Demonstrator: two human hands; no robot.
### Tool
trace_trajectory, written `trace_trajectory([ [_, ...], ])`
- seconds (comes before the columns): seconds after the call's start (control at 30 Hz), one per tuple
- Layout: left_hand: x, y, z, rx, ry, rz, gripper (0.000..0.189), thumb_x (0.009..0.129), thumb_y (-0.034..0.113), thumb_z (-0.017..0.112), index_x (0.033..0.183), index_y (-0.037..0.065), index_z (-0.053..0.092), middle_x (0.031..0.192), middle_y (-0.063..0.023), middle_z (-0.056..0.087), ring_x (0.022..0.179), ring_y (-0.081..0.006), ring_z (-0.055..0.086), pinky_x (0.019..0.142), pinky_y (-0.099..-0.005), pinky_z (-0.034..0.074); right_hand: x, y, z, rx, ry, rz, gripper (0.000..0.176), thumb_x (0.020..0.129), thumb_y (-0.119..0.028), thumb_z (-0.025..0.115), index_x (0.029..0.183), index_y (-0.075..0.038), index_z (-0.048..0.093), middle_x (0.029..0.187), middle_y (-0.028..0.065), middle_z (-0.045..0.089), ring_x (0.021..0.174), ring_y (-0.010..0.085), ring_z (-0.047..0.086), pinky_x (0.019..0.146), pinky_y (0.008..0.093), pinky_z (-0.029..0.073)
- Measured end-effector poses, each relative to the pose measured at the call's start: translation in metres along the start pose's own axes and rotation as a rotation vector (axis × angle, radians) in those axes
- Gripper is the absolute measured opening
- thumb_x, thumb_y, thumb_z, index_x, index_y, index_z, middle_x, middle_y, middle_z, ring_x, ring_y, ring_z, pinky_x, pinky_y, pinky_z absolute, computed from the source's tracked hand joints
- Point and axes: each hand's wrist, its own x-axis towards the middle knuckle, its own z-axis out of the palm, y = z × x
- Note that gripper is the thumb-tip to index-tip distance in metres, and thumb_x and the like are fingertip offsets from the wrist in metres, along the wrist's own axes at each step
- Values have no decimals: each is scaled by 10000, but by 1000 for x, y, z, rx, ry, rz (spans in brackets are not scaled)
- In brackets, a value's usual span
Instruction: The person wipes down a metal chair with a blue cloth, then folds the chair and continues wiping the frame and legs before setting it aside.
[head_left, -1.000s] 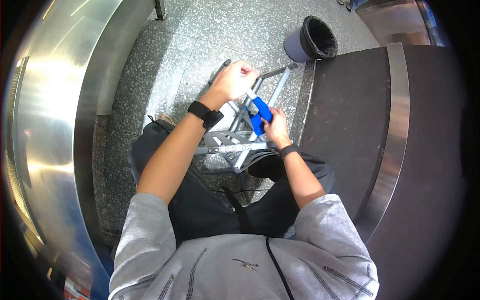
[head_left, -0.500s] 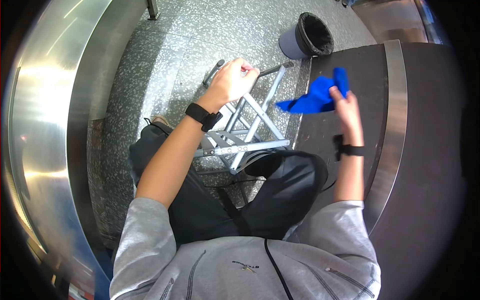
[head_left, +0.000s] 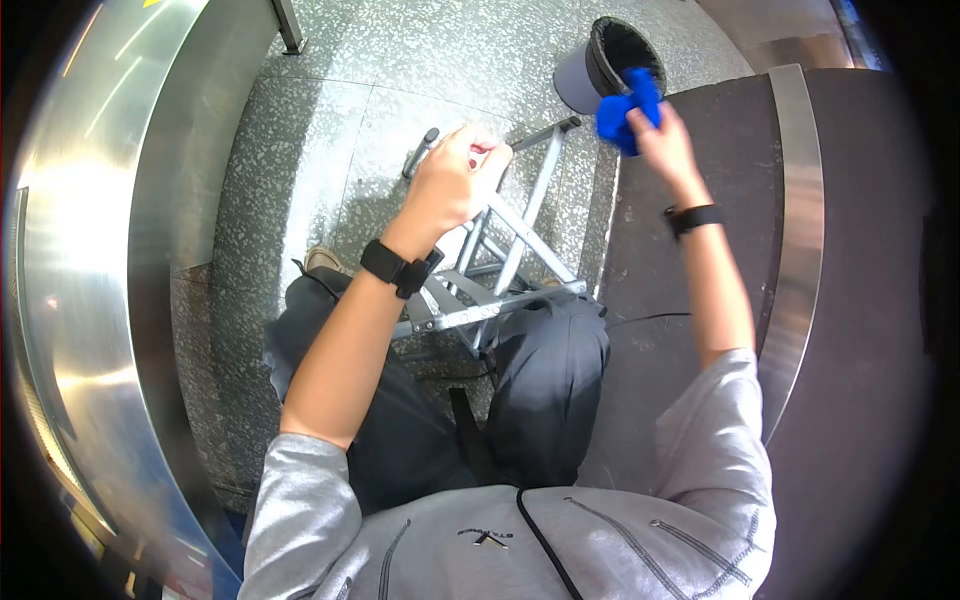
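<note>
My left hand [head_left: 460, 182] is closed around the upper bar of a folding metal frame [head_left: 510, 228] with crossed silvery tubes. The frame stands between my knees, and the hand hides part of its top bar. Out to the right, my right hand [head_left: 663, 142] pinches a bright blue cloth [head_left: 620, 122], which is bunched up. The cloth is held in the air and overlaps the near side of the bin in view.
A grey bin [head_left: 575, 82] with a black liner stands on the speckled floor [head_left: 310, 120]. To the right runs a dark flat surface [head_left: 720, 240] with a metal strip [head_left: 797, 220]. A shiny metal panel [head_left: 80, 280] rises at left.
My right hand has moved forward and slightly left with the blue cloth, toward the bin. My left hand stays on the frame. My right knee has shifted inward.
</note>
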Motion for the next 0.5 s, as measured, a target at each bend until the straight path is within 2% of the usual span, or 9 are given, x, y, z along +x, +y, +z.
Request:
trace_trajectory([
  [0.03, -2, 2, -1, 38, 8, -7, 280, 907, 293, 647, 1002, 29, 654, 947, -130, 681, 862, -234, 647, 785, -342, 506, -14, 1, 39, 65, 29, 63, 427, 889, -346, 690, 1108, 15, 627, 982, 191, 699, 902, 267, 681, 817, 401, 522],
  [0.1, -2, 7, -3, 119, 25, -16, 215, 945, 221, 625, 1028, 23, 635, 892, -81, 664, 809, -146, 614, 742, -293, 489, -32, 13, 109, 193, -47, 288, 454, 885, -349, 688, 1125, 30, 616, 1011, 199, 697, 935, 274, 683, 831, 387, 521],
  [0.17, 0, 15, -7, 145, 8, -45, 245, 942, 253, 626, 1028, 24, 629, 883, -96, 669, 810, -158, 629, 739, -300, 494, -45, 19, 162, 403, -80, 522, 477, 888, -343, 677, 1170, 33, 595, 1069, 222, 686, 993, 316, 677, 878, 400, 509],
  [0.27, -1, 26, -5, 150, 7, -122, 285, 933, 288, 626, 1034, 21, 627, 907, -108, 680, 833, -182, 646, 717, -310, 502, -49, 14, 188, 228, 173, 519, 506, 902, -370, 634, 1200, 36, 577, 1115, 236, 673, 1057, 362, 654, 947, 431, 481],
  [0.4, 3, 18, 3, 145, 13, -75, 280, 925, 273, 626, 1044, 20, 628, 926, -115, 680, 856, -202, 646, 720, -318, 504, -23, 41, 198, 199, 124, 576, 578, 911, -420, 563, 1226, 64, 556, 1173, 272, 647, 1166, 403, 601, 1009, 447, 443],
  [0.5, 5, 23, 6, 136, -23, -111, 293, 919, 276, 625, 1050, 14, 628, 947, -125, 682, 878, -218, 652, 736, -324, 507, -3, 56, 197, 248, -23, 604, 557, 909, -394, 549, 1222, 67, 562, 1176, 282, 645, 1177, 399, 599, 1009, 436, 447],
])
